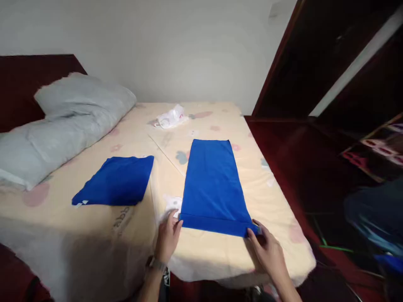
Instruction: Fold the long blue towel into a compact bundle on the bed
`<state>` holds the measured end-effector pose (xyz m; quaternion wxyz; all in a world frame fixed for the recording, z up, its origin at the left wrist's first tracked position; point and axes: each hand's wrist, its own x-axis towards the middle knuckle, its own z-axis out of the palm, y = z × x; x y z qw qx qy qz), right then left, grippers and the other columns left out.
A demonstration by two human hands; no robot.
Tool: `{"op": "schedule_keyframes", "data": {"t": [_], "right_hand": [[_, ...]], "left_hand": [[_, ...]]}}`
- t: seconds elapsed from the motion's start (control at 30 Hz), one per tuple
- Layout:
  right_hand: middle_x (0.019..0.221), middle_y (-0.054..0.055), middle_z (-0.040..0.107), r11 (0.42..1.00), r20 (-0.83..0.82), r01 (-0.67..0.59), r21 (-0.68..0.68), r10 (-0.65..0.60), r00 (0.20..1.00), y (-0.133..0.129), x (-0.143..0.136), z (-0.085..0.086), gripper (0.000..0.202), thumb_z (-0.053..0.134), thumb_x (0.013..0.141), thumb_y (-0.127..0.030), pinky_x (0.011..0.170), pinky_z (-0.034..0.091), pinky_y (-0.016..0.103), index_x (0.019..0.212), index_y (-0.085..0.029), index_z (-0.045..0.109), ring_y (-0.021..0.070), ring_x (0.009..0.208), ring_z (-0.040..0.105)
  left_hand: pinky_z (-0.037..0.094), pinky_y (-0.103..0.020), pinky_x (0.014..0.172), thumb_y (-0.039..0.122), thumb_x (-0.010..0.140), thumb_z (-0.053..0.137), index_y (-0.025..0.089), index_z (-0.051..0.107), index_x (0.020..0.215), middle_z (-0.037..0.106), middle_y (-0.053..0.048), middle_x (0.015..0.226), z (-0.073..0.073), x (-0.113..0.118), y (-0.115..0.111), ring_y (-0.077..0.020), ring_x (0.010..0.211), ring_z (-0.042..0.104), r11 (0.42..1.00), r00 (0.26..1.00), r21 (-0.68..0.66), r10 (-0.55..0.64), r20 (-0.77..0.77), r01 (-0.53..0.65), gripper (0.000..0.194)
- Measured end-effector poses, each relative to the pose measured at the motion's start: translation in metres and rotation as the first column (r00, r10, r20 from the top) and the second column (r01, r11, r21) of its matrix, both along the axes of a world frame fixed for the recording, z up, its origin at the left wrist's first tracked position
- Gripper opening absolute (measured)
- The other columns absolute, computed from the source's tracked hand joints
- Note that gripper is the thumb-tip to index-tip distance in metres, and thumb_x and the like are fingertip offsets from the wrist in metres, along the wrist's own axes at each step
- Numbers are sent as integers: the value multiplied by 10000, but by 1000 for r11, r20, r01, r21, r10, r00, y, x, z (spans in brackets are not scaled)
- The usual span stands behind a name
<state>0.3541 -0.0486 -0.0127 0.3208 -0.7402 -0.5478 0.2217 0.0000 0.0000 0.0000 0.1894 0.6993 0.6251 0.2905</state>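
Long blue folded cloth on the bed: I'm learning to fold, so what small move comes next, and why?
Probably lift the near edge of the long blue folded cloth and fold it away: left hand and right hand already pinch its near corners.

light: soft, even, from overhead, bright on bed (94,167) and wall (176,46) | shadows: faint under hands, deep at wardrobe (317,54) and floor, right | glare: none | blur: smeared at right edge, pillows (63,121) soft | distortion: wide-angle bending at edges
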Motion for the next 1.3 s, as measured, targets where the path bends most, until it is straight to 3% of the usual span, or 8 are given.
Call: {"op": "schedule_keyframes", "data": {"t": [0.13, 0.33, 0.47, 0.6, 0.77, 0.87, 1.0, 1.3], "right_hand": [[1264, 94, 671, 998, -4, -50, 26, 50, 999, -2, 2, 1, 520, 417, 951, -572, 971, 493, 437, 1288, -214, 585, 287, 1151, 624], [1143, 83, 718, 999, 30, -43, 8, 43, 999, -6, -2, 2, 486, 406, 947, -571, 879, 524, 427, 1221, -235, 628, 282, 1005, 681], [949, 92, 724, 997, 173, -5, 71, -8, 985, -5, -3, 4, 513, 439, 924, -614, 794, 511, 438, 1178, -210, 627, 292, 867, 661], [874, 69, 696, 995, 164, 64, 72, -75, 984, -3, -1, 8, 519, 476, 909, -645, 724, 491, 405, 1191, -226, 597, 275, 804, 634], [866, 75, 686, 963, 151, 121, 241, -160, 975, -6, -2, 16, 353, 505, 956, -484, 714, 490, 380, 1138, -203, 616, 237, 764, 614], [936, 88, 697, 886, 301, -109, 450, -36, 953, -12, -11, 24, 195, 528, 951, -289, 795, 488, 399, 1091, -198, 628, 233, 842, 615], [1163, 71, 681, 840, 465, -460, 288, 297, 834, -16, -21, 23, 297, 545, 904, -212, 857, 519, 415, 1191, -247, 614, 249, 1031, 630], [1386, 83, 601, 864, 469, -454, 216, 316, 824, -7, -1, -8, 487, 514, 898, -216, 1023, 522, 491, 1385, -217, 514, 272, 1213, 601]], "left_hand": [[532, -423, 891, 274, 1026, 391, 215, 557, 1232, 716, -102, 1121, 6, 6, -2, -267, 1031, 678, 991, 987, 132, 12, -159, 9, 272], [504, -414, 824, 235, 999, 459, 239, 636, 1132, 735, -62, 1031, 13, 2, -9, -263, 958, 671, 984, 933, 168, 12, -358, 52, 222], [492, -391, 803, 279, 999, 496, 257, 653, 1132, 717, -57, 1039, 18, 0, -9, -258, 973, 653, 981, 915, 171, -12, -402, 88, 206], [498, -413, 888, 278, 989, 518, 210, 658, 1152, 679, -98, 1082, 25, -1, -9, -267, 1043, 632, 948, 930, 303, 23, -366, 96, 225], [461, -425, 1050, 280, 995, 502, 252, 620, 1272, 636, -66, 1300, 29, 6, -16, -255, 1240, 559, 920, 877, 219, -207, -433, 325, 303], [388, -473, 1148, 374, 1010, 473, 288, 389, 1506, 461, -35, 1537, 23, 11, -18, -269, 1416, 407, 910, 811, 98, -306, -498, 403, 510], [328, -496, 1193, 427, 1028, 410, 294, 184, 1581, 317, -31, 1620, 13, 13, -16, -251, 1478, 317, 917, 777, 25, -322, -541, 397, 612], [278, -479, 1231, 102, 928, 402, 291, 204, 1576, 313, -4, 1621, 12, 3, -8, -217, 1494, 284, 916, 802, 14, -342, -490, 400, 703]]}}
